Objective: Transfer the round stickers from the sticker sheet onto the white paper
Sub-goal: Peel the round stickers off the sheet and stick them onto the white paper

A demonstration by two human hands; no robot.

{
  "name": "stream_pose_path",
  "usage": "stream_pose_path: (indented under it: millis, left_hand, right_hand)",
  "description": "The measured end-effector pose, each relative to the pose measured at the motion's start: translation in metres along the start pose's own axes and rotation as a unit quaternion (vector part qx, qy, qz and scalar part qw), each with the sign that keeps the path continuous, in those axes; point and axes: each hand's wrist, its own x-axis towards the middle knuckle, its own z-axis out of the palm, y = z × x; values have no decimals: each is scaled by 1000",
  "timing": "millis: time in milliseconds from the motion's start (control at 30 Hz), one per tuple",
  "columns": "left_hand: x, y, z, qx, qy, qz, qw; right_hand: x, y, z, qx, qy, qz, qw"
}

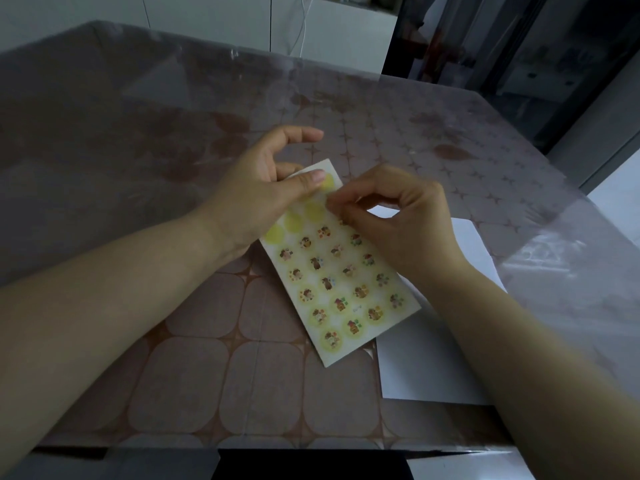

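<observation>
Our left hand [256, 192] grips the far end of the sticker sheet [341, 289]: the thumb [306, 180] lies flat on its upper face, a finger shows behind the sheet's edge, and the other fingers curl loosely above it. Our right hand [398, 223] has its fingers curled, with thumb and forefinger tips pinched together on the sheet near its far right edge. The tips are blurred, so we cannot tell whether a sticker is caught between them.

Under both arms spreads the table [207, 375], its tile-patterned cloth covered by a clear film. On its right side lies the white paper [426, 362], partly hidden by our right forearm and overlapped by the sheet's right side. The sheet runs slantwise between our hands, its near end resting on the table. Round stickers [327, 284] with small printed figures fill most of its rows. Several plain yellow circles [292, 221] show in the far rows beside our left palm.
</observation>
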Motion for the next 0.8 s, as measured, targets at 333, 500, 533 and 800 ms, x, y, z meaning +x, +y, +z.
stream_pose_path:
  millis: [333, 500, 533, 800]
  left_hand:
    - [1, 2, -1, -3, -16, -66, 998]
    - [1, 6, -10, 14, -93, -99, 991]
    - [1, 6, -11, 14, -99, -100, 990]
    - [1, 5, -9, 23, -100, -79, 992]
  right_hand:
    - [2, -4, -7, 125, -54, 156, 978]
    - [1, -6, -7, 134, -41, 164, 976]
    - [1, -5, -7, 124, -35, 159, 979]
    - [1, 4, -5, -7, -25, 61, 998]
